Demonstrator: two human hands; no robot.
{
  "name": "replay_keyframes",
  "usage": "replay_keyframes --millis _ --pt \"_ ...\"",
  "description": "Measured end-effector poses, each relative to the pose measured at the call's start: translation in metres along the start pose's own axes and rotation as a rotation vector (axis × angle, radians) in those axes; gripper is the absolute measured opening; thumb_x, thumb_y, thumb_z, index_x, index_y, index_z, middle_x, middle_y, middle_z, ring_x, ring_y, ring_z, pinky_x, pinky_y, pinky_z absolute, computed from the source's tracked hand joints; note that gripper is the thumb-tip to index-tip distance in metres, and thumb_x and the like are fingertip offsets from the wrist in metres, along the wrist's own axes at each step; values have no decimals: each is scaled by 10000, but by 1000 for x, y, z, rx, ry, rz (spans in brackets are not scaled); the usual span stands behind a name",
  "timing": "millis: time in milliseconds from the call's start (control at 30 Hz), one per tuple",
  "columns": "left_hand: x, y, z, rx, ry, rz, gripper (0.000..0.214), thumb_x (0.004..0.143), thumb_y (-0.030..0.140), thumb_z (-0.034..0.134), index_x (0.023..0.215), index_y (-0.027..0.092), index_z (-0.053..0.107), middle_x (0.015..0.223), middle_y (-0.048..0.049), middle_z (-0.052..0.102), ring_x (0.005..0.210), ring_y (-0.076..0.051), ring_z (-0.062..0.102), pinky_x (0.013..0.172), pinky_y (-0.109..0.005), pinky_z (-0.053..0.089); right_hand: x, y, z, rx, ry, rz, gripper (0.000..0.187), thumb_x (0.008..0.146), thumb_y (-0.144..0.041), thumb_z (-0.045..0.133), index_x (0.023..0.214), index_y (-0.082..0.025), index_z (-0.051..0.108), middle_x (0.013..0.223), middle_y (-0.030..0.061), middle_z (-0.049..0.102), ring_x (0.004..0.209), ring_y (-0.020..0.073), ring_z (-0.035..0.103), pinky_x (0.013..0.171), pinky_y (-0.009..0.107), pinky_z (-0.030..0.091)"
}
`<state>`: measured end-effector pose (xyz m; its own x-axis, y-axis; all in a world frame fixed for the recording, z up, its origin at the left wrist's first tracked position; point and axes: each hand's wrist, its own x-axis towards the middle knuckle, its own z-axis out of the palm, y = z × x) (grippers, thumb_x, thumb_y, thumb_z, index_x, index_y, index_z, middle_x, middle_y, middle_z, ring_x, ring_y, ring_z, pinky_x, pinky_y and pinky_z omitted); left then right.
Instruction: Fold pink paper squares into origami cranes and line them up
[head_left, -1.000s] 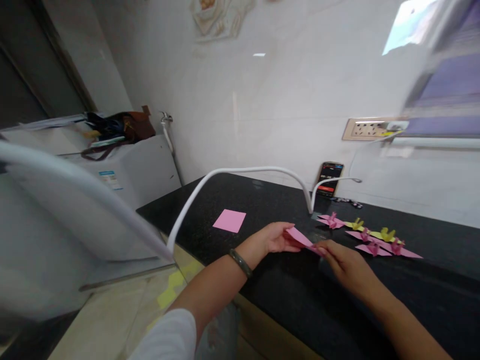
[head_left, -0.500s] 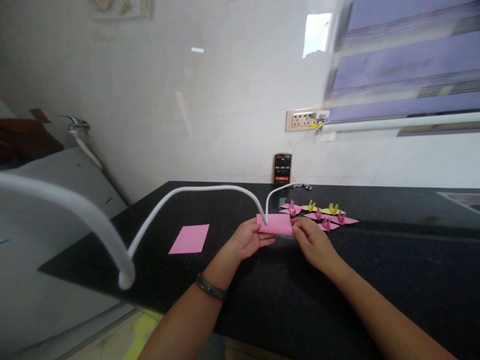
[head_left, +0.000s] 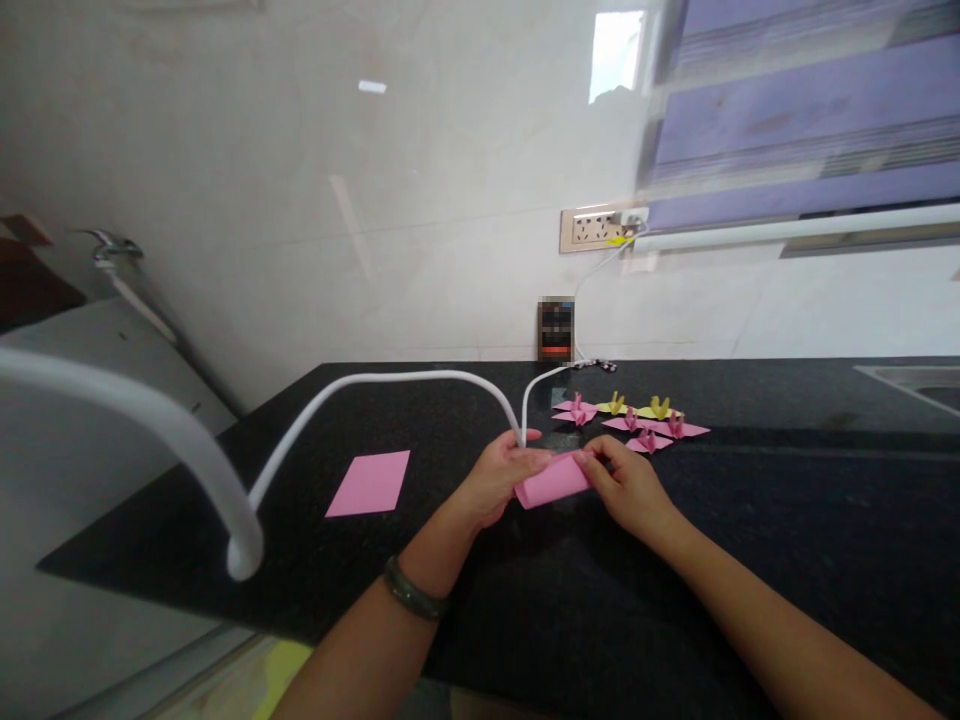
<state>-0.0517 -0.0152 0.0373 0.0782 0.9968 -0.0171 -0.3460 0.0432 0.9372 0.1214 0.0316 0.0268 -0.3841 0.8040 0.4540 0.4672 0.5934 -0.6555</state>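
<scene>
A sheet of pink paper (head_left: 556, 482), bent over on itself, is held between both hands above the dark counter. My left hand (head_left: 501, 475) grips its left end, the thumb lying along the upper edge. The fingers of my right hand (head_left: 621, 482) pinch the upper right corner. A second pink sheet (head_left: 369, 484) lies flat on the counter to the left. Beyond my right hand stand several folded paper cranes, pink ones (head_left: 649, 440) and yellow ones (head_left: 659, 408).
A white flexible stand arm (head_left: 405, 377) arches across the view in front of the hands. A phone (head_left: 556, 330) leans on the wall at the back of the black counter (head_left: 787, 560). Its cable runs up to a wall socket (head_left: 598, 230). A sink edge (head_left: 900, 385) shows at right.
The pink paper has tilted and come lower, its folded face turned toward me. My left thumb has moved over onto its upper edge. The view has shifted slightly.
</scene>
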Motion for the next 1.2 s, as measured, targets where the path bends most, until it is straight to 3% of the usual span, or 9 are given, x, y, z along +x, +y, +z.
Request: replay_keyframes --millis 133,267,367,567,700,767,833,967,1200 --pt "-1 0 2 11 -23 10 457 678 351 550 1053 128 412 967 -134 535 785 -170 543 653 -289 421 1 3 -1 -23 30 25 221 768 -362 391 721 -175 500 625 3 508 561 123 456 508 231 318" --pt "-2 -2 2 143 -49 7 580 562 204 667 1076 156 404 984 -113 527 797 -158 535 667 -271 411 0 4 0 -24 27 13 198 768 -350 406 723 -176 490 641 4 508 570 120 455 514 230 325" --pt "-3 -3 2 169 -82 47 592 563 167 657 1096 169 397 988 -104 520 830 -158 524 678 -266 409 0 4 1 -21 12 -5 189 764 -344 416 710 -177 486 651 9 506 586 125 458 526 238 337" --pt "-1 -5 1 243 -68 95 572 586 125 620 1109 176 394 978 -96 511 838 -149 518 645 -228 408 2 10 7 68 52 -41 167 722 -338 473 688 -178 507 807 46 530 783 164 484 667 281 385" --pt "2 -5 3 329 18 144 530 598 120 599 1092 168 410 982 -97 512 835 -151 523 640 -233 414 1 12 11 310 44 248 219 687 -394 503 747 -183 511 771 37 547 709 159 511 596 281 420" --pt "2 -5 3 379 56 186 506 606 126 591 1081 165 422 983 -92 516 832 -147 528 662 -244 418 0 9 11 511 -11 425 281 685 -416 504 856 -194 497 758 31 550 659 147 518 526 260 432" --pt "3 -5 2 433 85 225 480 610 138 590 1066 162 442 979 -85 525 826 -140 533 690 -250 417 -1 7 11 651 -94 511 294 680 -422 511 858 -188 507 762 31 545 653 139 518 497 239 438" --pt "4 -8 0 503 129 209 449 609 200 605 1037 145 482 925 -78 560 786 -135 546 682 -247 421 -2 4 10 715 -159 465 246 674 -402 526 719 -160 537 678 4 518 590 99 487 503 214 436" --pt "3 -6 -2 734 178 150 301 614 343 586 816 124 620 788 -63 616 724 -160 543 655 -262 408 -3 1 11 733 -161 385 227 682 -372 518 754 -159 549 650 -5 512 572 90 475 517 210 436"
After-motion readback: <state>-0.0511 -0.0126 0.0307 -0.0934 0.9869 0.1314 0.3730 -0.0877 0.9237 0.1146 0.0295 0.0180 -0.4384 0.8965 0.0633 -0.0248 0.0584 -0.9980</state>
